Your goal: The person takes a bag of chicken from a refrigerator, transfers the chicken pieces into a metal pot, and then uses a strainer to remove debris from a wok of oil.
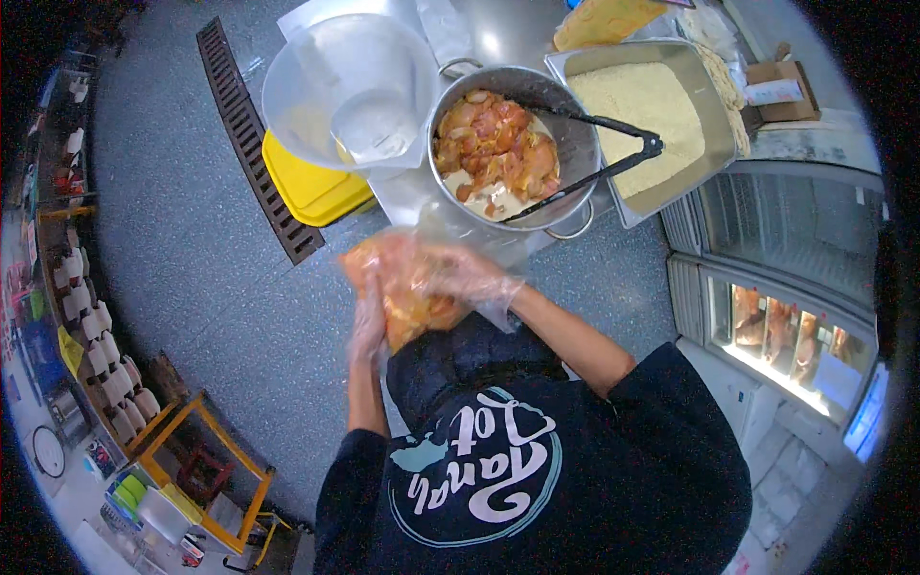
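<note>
Both hands wear clear plastic gloves and hold a clear plastic bag (410, 295) filled with orange marinated meat pieces. My left hand (369, 316) supports the bag's left side. On the other side, my right hand (467, 273) grips its upper part, slightly blurred. Just beyond the bag stands a steel pot (583, 165) containing similar raw meat pieces (496, 144) in a creamy liquid. Black-handled tongs (625, 136) lie spread across the pot's right rim.
A translucent plastic tub (302, 86) stands left of the pot, near a yellow lid (316, 187). To the right, a steel pan (719, 108) holds pale breading-like powder (647, 115). A floor drain grate (248, 136) runs at left; a lit glass display cabinet (783, 330) stands at right.
</note>
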A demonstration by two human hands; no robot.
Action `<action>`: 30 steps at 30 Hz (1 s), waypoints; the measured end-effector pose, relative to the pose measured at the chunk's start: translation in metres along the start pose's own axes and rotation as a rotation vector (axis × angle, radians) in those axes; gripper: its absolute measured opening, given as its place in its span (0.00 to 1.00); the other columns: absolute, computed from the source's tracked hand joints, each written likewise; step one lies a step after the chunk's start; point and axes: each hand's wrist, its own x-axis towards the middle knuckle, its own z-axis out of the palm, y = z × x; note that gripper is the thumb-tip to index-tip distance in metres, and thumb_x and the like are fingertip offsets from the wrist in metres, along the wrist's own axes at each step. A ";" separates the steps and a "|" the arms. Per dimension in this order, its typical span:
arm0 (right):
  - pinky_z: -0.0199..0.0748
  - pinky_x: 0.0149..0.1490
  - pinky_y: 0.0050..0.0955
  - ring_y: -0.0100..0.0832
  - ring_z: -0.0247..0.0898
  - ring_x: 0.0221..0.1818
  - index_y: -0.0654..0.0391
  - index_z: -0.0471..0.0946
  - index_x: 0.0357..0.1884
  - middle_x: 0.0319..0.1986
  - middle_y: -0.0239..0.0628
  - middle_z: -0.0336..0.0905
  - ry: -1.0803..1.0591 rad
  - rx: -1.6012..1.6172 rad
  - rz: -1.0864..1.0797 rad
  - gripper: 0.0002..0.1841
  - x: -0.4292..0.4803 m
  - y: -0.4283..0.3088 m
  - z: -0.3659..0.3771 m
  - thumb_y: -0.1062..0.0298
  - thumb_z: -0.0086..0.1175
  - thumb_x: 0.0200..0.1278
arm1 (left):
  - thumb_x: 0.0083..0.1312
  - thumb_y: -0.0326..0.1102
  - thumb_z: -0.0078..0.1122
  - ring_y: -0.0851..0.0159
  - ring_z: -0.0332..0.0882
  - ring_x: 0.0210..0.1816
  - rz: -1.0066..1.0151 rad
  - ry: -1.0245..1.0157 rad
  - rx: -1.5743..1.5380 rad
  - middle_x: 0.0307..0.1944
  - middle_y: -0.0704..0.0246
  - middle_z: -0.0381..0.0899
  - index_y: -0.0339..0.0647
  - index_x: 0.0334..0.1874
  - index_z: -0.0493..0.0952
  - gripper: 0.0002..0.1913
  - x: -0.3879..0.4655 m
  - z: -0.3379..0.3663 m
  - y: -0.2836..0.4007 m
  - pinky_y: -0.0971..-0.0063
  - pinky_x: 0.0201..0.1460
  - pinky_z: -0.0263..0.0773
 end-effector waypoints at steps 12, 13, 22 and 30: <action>0.67 0.67 0.43 0.50 0.73 0.60 0.57 0.76 0.60 0.55 0.48 0.79 0.631 -0.452 0.122 0.25 0.011 0.092 -0.005 0.56 0.59 0.64 | 0.63 0.42 0.67 0.53 0.81 0.56 0.393 0.059 0.479 0.54 0.49 0.81 0.39 0.73 0.60 0.38 0.043 0.031 -0.015 0.63 0.56 0.75; 0.68 0.66 0.43 0.50 0.72 0.60 0.57 0.76 0.59 0.55 0.48 0.79 0.653 -0.465 0.160 0.24 0.013 0.085 -0.004 0.56 0.59 0.64 | 0.63 0.42 0.67 0.53 0.81 0.56 0.399 0.055 0.486 0.54 0.49 0.81 0.39 0.73 0.60 0.38 0.046 0.032 -0.018 0.63 0.56 0.75; 0.70 0.59 0.44 0.51 0.75 0.51 0.55 0.80 0.46 0.45 0.45 0.80 0.764 -0.712 -0.092 0.14 -0.039 0.017 0.014 0.65 0.59 0.57 | 0.66 0.40 0.65 0.51 0.79 0.56 0.125 0.134 0.260 0.59 0.49 0.77 0.40 0.77 0.53 0.41 0.023 0.053 -0.012 0.61 0.61 0.74; 0.68 0.64 0.31 0.29 0.72 0.56 0.64 0.77 0.51 0.49 0.37 0.78 0.678 0.097 -0.291 0.16 -0.059 -0.038 -0.015 0.78 0.59 0.58 | 0.62 0.32 0.68 0.57 0.76 0.59 0.730 0.077 0.227 0.56 0.56 0.77 0.32 0.65 0.70 0.29 -0.044 0.085 0.077 0.64 0.65 0.69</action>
